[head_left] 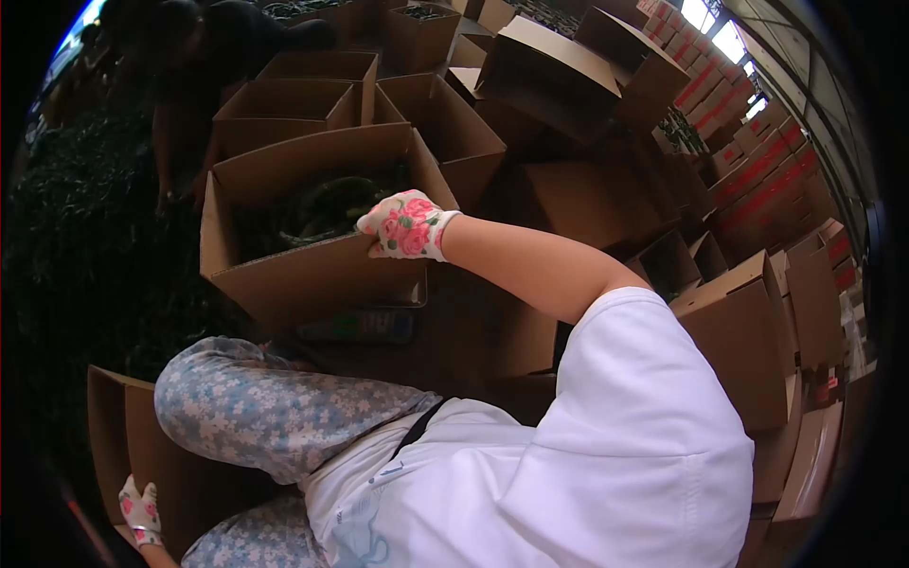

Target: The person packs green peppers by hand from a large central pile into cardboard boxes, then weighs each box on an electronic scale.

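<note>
My right hand (409,226), in a white glove with pink roses, is at the near rim of an open cardboard box (303,275). Its fingers are closed over the rim, close to the corner. Inside that box lie dark green, long vegetables (331,206) that look like peppers; shadow hides their exact kind. At the lower left, my left hand (140,511), gloved in the same floral pattern, is against a second open cardboard box (180,464) beside my knee. Two of its fingers show spread apart, with nothing visible between them.
A large dark heap of green produce (85,227) spreads along the left. Another person (185,104) bends over it at the upper left. More open boxes (440,123) stand ahead, and stacked cartons (757,180) with red bands line the right side.
</note>
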### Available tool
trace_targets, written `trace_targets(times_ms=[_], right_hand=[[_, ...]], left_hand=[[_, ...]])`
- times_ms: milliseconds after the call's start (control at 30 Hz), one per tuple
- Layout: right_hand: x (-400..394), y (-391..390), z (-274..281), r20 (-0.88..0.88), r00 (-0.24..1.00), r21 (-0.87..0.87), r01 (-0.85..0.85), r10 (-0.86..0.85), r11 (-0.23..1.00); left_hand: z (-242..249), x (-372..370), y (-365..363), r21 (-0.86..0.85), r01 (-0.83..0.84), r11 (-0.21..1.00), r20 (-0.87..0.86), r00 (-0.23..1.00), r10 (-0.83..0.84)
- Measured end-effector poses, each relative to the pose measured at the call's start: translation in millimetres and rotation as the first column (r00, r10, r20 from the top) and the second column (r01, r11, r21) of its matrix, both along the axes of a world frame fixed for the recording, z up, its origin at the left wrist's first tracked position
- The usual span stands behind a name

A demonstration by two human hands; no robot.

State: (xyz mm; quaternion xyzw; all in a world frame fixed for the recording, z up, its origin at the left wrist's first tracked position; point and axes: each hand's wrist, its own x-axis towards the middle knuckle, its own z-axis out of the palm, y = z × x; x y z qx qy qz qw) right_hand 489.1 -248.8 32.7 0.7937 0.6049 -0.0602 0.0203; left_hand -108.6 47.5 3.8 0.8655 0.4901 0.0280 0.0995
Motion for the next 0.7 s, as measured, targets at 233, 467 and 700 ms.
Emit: trace_targets(times_ms=[233, 467, 700], right_hand=[[15.6, 16.1, 50.2, 0.057, 0.998, 0.043, 0.013, -0.015, 0.999], [24.4, -36.9, 139.6, -0.185, 0.955, 0.166, 0.264, -0.233, 0.95], [3.5, -154.5, 248.4, -0.269, 0.839, 0.331, 0.541, -0.473, 0.773]], left_hand=[[-7.8, -20.8, 19.1, -0.221, -0.082, 0.972, 0.086, 0.991, 0.103], [-29.6, -42.7, 39.3, 0.013, -0.066, 0.998, 0.123, 0.99, 0.064], [-46.0, -57.1, 79.6, -0.139, -0.087, 0.986, 0.105, 0.989, 0.102]])
